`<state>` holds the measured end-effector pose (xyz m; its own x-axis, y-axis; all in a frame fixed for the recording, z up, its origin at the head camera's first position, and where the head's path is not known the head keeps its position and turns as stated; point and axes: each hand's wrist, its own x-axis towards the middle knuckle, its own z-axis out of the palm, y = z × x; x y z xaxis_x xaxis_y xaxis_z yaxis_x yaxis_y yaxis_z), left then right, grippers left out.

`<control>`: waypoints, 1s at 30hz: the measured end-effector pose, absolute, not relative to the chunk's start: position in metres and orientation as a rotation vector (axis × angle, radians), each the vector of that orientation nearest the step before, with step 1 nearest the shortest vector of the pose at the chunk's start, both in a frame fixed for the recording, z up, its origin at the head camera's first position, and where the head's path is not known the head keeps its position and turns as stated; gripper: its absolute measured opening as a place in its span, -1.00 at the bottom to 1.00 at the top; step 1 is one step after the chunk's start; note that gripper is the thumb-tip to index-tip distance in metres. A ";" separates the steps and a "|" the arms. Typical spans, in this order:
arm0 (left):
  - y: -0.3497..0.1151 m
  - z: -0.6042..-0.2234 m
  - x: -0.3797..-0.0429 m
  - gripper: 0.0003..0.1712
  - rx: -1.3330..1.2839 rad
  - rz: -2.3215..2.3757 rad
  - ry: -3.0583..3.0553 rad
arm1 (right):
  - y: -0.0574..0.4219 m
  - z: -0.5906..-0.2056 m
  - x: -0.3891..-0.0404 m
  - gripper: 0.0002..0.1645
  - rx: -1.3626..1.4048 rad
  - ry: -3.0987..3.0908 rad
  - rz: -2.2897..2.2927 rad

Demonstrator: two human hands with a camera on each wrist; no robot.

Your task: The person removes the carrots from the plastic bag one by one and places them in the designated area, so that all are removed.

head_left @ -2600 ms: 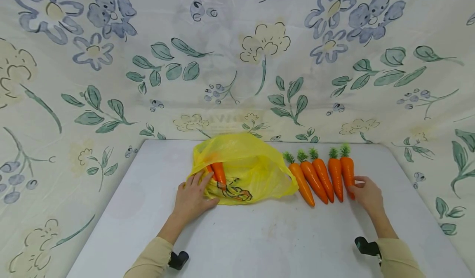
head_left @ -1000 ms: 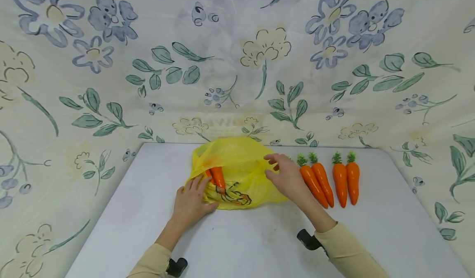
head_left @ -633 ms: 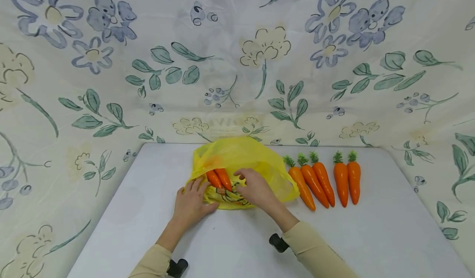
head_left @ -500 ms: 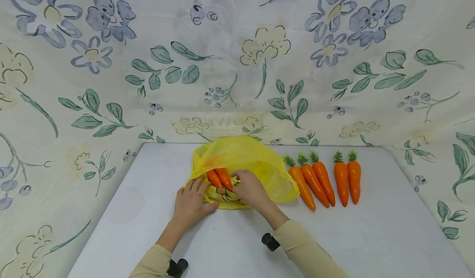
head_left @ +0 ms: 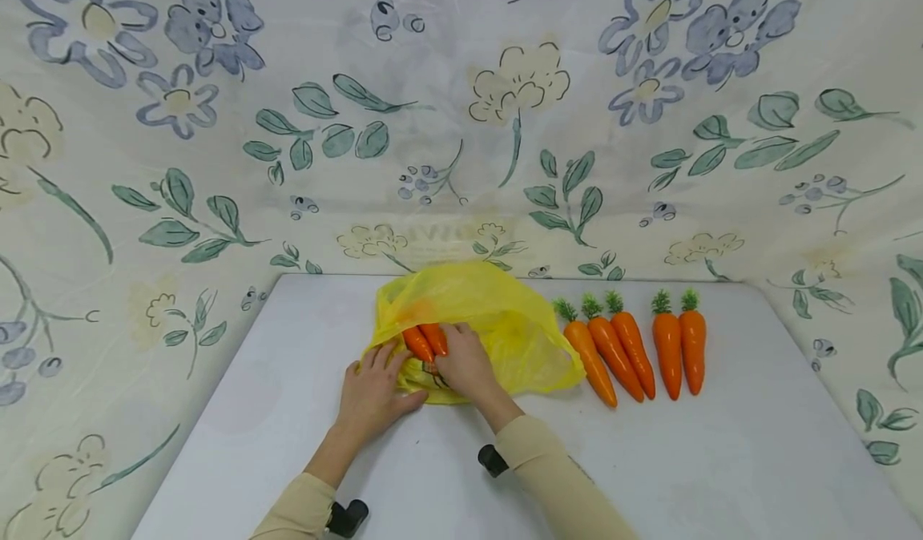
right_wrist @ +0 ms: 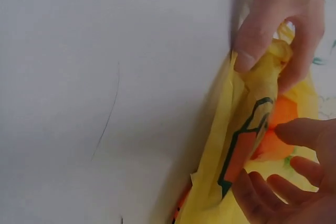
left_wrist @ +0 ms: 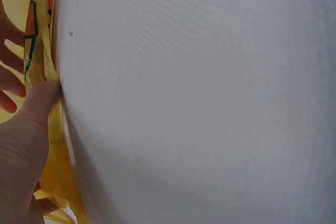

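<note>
A yellow plastic bag (head_left: 519, 352) lies on its side, its mouth facing me. Two orange carrots (head_left: 417, 344) show inside it at the left, tips toward me, their tops under the film. My left hand (head_left: 371, 392) holds the left part of the bag's lower edge; in the right wrist view its thumb and a finger are on either side of bunched film. Inside the mouth, my right hand (head_left: 467, 360) touches the right-hand carrot with loosely spread fingers. In the right wrist view, a right-hand finger (right_wrist: 299, 131) is against the orange carrot (right_wrist: 281, 124).
To the bag's right lie three carrots (head_left: 611, 360) with green tops, then a pair of carrots (head_left: 680, 356) after a gap. A white table (head_left: 433, 484) bears everything. A floral cloth (head_left: 461, 123) hangs behind it.
My right hand has left the rightmost carrot and swung left over the row into the bag's mouth. The bagged carrots' tips have shifted farther in. My left hand has stayed in place.
</note>
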<state>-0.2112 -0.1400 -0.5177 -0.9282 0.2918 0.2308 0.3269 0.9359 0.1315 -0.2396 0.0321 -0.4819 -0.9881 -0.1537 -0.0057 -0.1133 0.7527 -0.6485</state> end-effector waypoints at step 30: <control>-0.141 -0.516 -0.212 -0.17 -0.473 -0.282 -2.890 | 0.027 -0.483 -0.242 -0.64 -0.172 3.152 -0.624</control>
<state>-0.2120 -0.1413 -0.5162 -0.9289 0.2936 0.2257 0.3316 0.9307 0.1544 -0.2421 0.0265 -0.4833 -0.9914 -0.0899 0.0955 -0.1196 0.9192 -0.3752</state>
